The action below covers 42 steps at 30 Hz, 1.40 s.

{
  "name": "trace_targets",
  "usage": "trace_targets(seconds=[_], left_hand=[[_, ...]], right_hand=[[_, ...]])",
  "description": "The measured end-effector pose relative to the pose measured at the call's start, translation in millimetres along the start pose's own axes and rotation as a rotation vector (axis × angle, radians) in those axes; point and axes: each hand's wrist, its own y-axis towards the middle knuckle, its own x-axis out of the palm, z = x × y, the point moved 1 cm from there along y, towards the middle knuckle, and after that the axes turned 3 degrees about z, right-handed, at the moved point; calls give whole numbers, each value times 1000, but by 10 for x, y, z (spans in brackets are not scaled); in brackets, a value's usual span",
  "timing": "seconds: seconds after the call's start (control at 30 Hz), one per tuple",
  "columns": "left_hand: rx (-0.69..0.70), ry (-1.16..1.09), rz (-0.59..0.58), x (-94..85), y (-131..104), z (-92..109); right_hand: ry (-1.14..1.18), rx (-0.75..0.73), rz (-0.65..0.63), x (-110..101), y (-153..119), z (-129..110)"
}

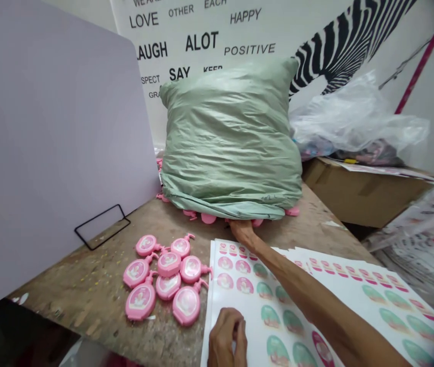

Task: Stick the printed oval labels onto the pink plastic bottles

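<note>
My left hand [225,339] rests loosely curled on a white sheet of printed stickers [257,306] at the bottom; nothing shows in its fingers. Across that sheet my right arm reaches forward. My right hand [240,230] is at the lower edge of a full green sack [232,142], its fingers hidden under it. Several pink pump-bottle-shaped pieces poke out below the sack, including one [208,218] left of that hand. To the left of the sheet lies a group of similar pink pieces [169,263] with round picture stickers on their faces.
More sticker sheets [358,285] spread to the right. A pale upright panel [59,127] with a black wire foot [102,228] borders the left side. A cardboard box [365,191] with clear plastic bags [354,112] on it stands at the back right.
</note>
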Motion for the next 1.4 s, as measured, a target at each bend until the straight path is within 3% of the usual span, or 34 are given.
trace_targets(seconds=[0.17,0.3,0.43,0.6,0.73,0.8,0.87,0.93,1.03,1.1,1.17,1.27,1.4], left_hand=[[-46,1,-74,-119,36,154],[-153,7,-162,-184,58,262],[-285,-51,-197,-227,40,356],[-219,3,-230,-223,-4,427],[-169,84,-217,-190,-19,497],[-126,83,-141,-212,-22,618],[-81,26,-116,-259,-41,792],[-121,-106,-260,-303,-100,960],[-368,-341,-607,-344,-267,1052],[-532,-448,-626,-372,-369,970],[-601,-475,-445,-416,-409,814],[-608,-425,-199,-496,-372,603],[-658,-323,-232,-568,-270,536]], right_hand=[[179,103,68,-368,-644,96],[401,197,154,-715,-1111,311],[642,265,180,-893,-1453,471],[817,371,265,-1028,-1744,494],[936,468,302,-1284,-1894,461],[1016,487,253,-1453,-2006,388],[1143,479,114,-1594,-2164,245],[1376,463,-176,-1653,-2356,31],[1655,480,-587,-1557,-2617,-326],[1621,499,-632,-1392,-2691,-488],[1435,439,-559,-1197,-2655,-546],[1018,252,-381,-958,-2458,-444],[584,329,-124,-839,-2162,-187]])
